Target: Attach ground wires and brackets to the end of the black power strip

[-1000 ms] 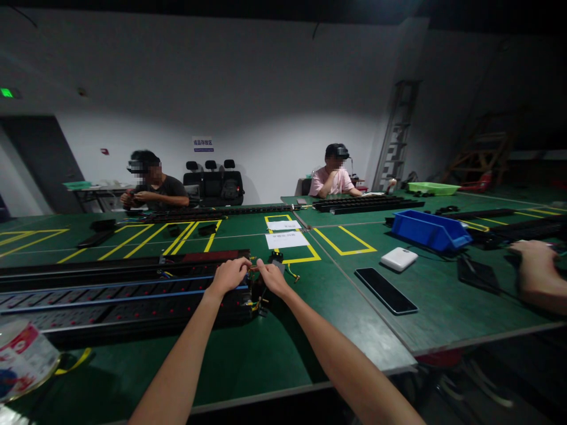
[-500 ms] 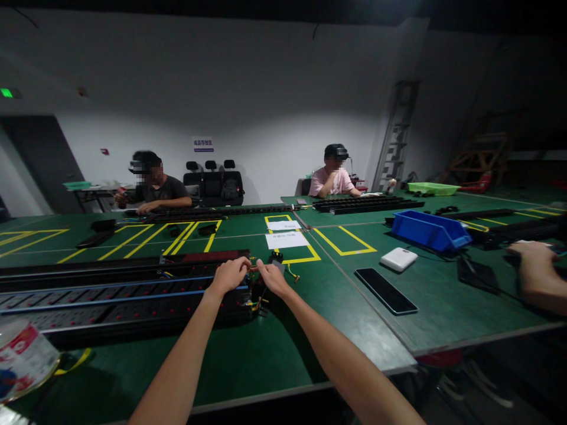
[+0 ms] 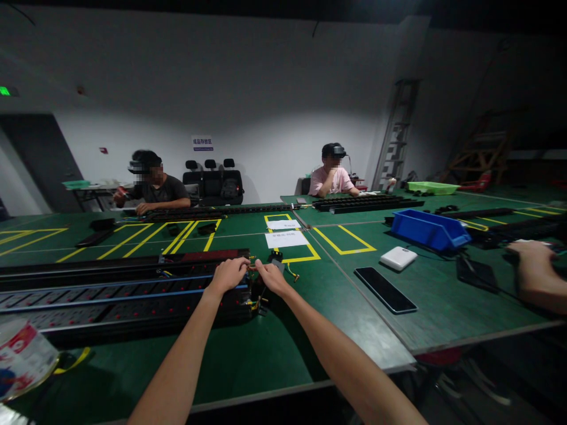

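At the right-hand end of several long black strips (image 3: 133, 307) with red dots, my left hand (image 3: 230, 275) is bent over the strip end, its thumb and fingers pinched together. My right hand (image 3: 271, 277) meets it fingertip to fingertip, also closed in a pinch. Whatever small piece lies between the fingers is too hidden to name. Loose wire ends (image 3: 257, 304) stick out of the nearer strip just below my hands. A yellow-green wire with a brass-coloured tip (image 3: 293, 274) lies on the table, right of my right hand.
Paper sheets (image 3: 287, 239) lie beyond my hands. To the right are a phone (image 3: 385, 289), a white box-shaped device (image 3: 398, 258), a blue bin (image 3: 429, 230) and another person's hand (image 3: 534, 257). A printed can (image 3: 24, 360) stands near left. Two people sit across the green table (image 3: 354, 327).
My hands stay pinched together at the strip end, with barely any movement. The view has shifted very slightly.
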Demonstrator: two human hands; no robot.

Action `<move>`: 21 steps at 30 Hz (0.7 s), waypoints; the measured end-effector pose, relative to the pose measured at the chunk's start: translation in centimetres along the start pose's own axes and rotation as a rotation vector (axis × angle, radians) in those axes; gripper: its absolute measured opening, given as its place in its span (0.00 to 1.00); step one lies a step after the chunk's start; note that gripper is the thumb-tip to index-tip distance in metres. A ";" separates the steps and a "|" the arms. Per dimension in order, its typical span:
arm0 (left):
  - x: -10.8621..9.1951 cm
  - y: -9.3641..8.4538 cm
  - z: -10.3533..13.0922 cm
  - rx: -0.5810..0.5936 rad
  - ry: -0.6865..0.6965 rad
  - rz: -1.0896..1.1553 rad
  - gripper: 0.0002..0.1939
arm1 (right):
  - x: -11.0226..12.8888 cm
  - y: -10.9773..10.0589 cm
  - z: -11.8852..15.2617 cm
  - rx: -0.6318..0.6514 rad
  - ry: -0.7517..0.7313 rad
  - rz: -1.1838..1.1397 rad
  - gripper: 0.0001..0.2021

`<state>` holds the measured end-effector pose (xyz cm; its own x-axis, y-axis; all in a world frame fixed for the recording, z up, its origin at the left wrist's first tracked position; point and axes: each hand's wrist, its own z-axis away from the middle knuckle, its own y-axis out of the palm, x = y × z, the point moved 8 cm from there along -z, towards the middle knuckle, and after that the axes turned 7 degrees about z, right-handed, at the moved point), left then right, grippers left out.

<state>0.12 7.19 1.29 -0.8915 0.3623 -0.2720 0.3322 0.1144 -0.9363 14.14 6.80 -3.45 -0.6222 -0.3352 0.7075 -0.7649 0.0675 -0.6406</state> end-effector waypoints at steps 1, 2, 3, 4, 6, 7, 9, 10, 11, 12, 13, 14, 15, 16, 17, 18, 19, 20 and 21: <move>0.0 0.0 0.0 0.000 -0.003 0.001 0.19 | 0.0 0.0 0.0 -0.003 -0.002 0.000 0.45; 0.1 0.1 -0.1 0.001 -0.004 0.003 0.19 | 0.1 -0.1 0.1 -0.006 -0.003 0.001 0.45; 0.1 0.1 -0.1 0.001 -0.005 0.005 0.19 | 0.1 -0.1 0.1 -0.009 -0.002 0.002 0.45; 0.1 0.1 -0.1 0.001 -0.004 0.007 0.19 | 0.1 -0.1 0.1 -0.010 0.000 0.002 0.45; 0.1 0.1 -0.1 -0.001 -0.001 0.011 0.19 | 0.1 -0.1 0.1 -0.008 0.010 -0.001 0.45; 0.0 0.1 0.0 -0.003 -0.001 0.012 0.19 | 0.1 -0.1 0.1 -0.006 0.015 -0.003 0.45; 0.0 0.0 0.0 -0.006 -0.002 0.016 0.19 | 0.0 -0.1 0.1 -0.004 0.022 -0.007 0.45; 0.0 0.0 0.0 -0.007 -0.002 0.019 0.19 | 0.0 -0.1 0.1 -0.003 0.022 -0.009 0.45; 0.0 -0.1 0.0 -0.007 -0.001 0.021 0.18 | 0.0 -0.1 0.1 -0.004 0.022 -0.011 0.44; 0.0 -0.1 0.0 -0.007 0.000 0.022 0.18 | 0.0 -0.1 0.1 -0.004 0.021 -0.013 0.44; 0.0 -0.1 0.0 -0.007 0.000 0.023 0.18 | 0.0 -0.1 0.1 -0.005 0.020 -0.015 0.44; -0.1 -0.2 0.0 -0.007 0.000 0.024 0.18 | 0.0 0.0 0.1 -0.005 0.020 -0.017 0.44; -0.1 -0.2 0.0 -0.006 0.000 0.025 0.18 | 0.0 0.0 0.1 -0.005 0.019 -0.018 0.44; -0.1 -0.2 0.1 -0.006 -0.002 0.025 0.18 | 0.0 0.0 0.1 -0.005 0.019 -0.020 0.44; -0.1 -0.2 0.1 -0.006 -0.003 0.024 0.18 | 0.0 0.0 0.0 -0.005 0.021 -0.021 0.44; -0.1 -0.2 0.1 -0.006 -0.004 0.023 0.18 | -0.1 0.0 0.0 -0.003 0.022 -0.021 0.44; -0.1 -0.2 0.1 -0.005 -0.004 0.021 0.18 | -0.1 0.1 0.0 -0.002 0.025 -0.021 0.44; -0.1 -0.2 0.1 -0.004 -0.005 0.019 0.18 | -0.1 0.1 0.0 -0.001 0.029 -0.019 0.44; -0.1 -0.1 0.1 -0.002 -0.006 0.015 0.18 | -0.1 0.1 0.0 -0.001 0.032 -0.016 0.44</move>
<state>0.15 7.09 1.44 -0.8880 0.3589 -0.2877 0.3465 0.1108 -0.9315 14.20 6.82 -3.60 -0.6145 -0.3061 0.7271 -0.7752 0.0631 -0.6285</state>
